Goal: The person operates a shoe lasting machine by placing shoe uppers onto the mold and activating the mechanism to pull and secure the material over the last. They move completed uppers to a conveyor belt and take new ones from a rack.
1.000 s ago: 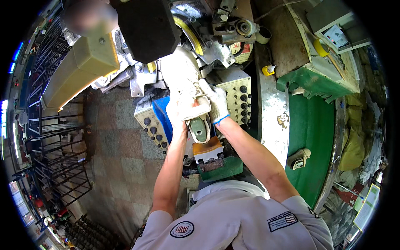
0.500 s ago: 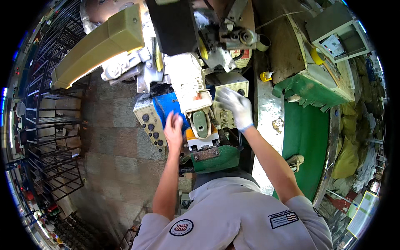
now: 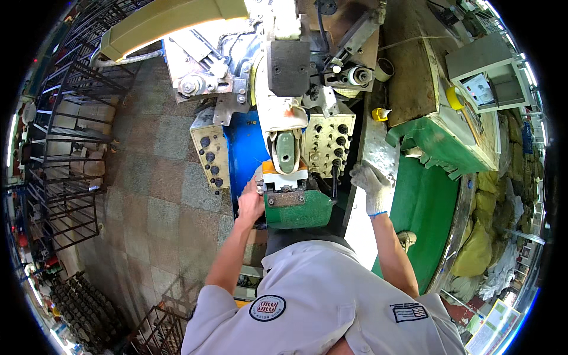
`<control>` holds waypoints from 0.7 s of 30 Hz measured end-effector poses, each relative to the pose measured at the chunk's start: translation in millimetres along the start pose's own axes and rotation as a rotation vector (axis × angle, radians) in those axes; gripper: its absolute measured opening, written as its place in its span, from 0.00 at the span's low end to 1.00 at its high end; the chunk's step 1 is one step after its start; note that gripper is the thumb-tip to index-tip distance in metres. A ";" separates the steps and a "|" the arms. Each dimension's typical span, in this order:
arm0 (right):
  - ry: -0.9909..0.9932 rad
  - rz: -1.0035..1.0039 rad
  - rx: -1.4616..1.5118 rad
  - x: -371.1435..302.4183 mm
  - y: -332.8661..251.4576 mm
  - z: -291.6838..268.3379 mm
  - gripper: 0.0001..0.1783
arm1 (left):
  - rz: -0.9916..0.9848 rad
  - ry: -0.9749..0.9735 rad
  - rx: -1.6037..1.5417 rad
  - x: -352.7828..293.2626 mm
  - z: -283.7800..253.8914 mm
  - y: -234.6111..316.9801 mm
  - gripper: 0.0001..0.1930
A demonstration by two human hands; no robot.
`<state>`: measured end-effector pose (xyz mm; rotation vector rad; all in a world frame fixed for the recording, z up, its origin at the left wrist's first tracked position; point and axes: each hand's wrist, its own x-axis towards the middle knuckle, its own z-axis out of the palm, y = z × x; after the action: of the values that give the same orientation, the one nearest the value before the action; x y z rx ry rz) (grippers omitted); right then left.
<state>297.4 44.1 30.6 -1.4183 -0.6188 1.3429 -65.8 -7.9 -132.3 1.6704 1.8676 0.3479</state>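
A white shoe (image 3: 281, 122) stands in the machine under a black block (image 3: 288, 68), its open end toward me. Out of that opening shows a green last (image 3: 285, 152) with a hole in it. Below the last is an orange and white support (image 3: 285, 176), above a green plate (image 3: 300, 214). My bare left hand (image 3: 251, 204) is at the left side of this plate, its fingertips partly hidden against the machine. Over the metal ledge at the right, my right hand (image 3: 373, 186) in a white knitted glove has its fingers loosely bent and apart, with nothing seen in them.
Control boxes with black knobs (image 3: 209, 157) (image 3: 329, 142) flank the shoe, with a blue panel (image 3: 241, 148) between. Right of the metal ledge (image 3: 378, 151) runs a green belt (image 3: 429, 204) bearing another shoe (image 3: 407, 239). A beige lamp arm (image 3: 168, 26) hangs upper left; black racks (image 3: 68, 142) stand far left.
My left hand has dropped from beside the shoe to the green plate's left side. My right hand has moved away from the shoe, down and right. The shoe now sits under the black block.
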 end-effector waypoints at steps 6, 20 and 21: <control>-0.140 -0.028 0.039 -13.0 -27.3 17.5 0.28 | -0.312 -0.081 -0.405 -39.1 -123.2 8.0 0.21; -0.528 0.370 0.959 -50.1 -68.5 78.5 0.29 | -0.315 -0.300 -0.875 -51.6 -194.9 209.8 0.15; -0.518 0.411 0.998 -37.9 -73.7 47.7 0.30 | -0.260 -0.110 -0.805 -48.0 -193.1 221.7 0.10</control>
<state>264.4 50.1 120.1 -0.3761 0.0895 1.9730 0.7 21.5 156.6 0.8759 1.5306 0.7560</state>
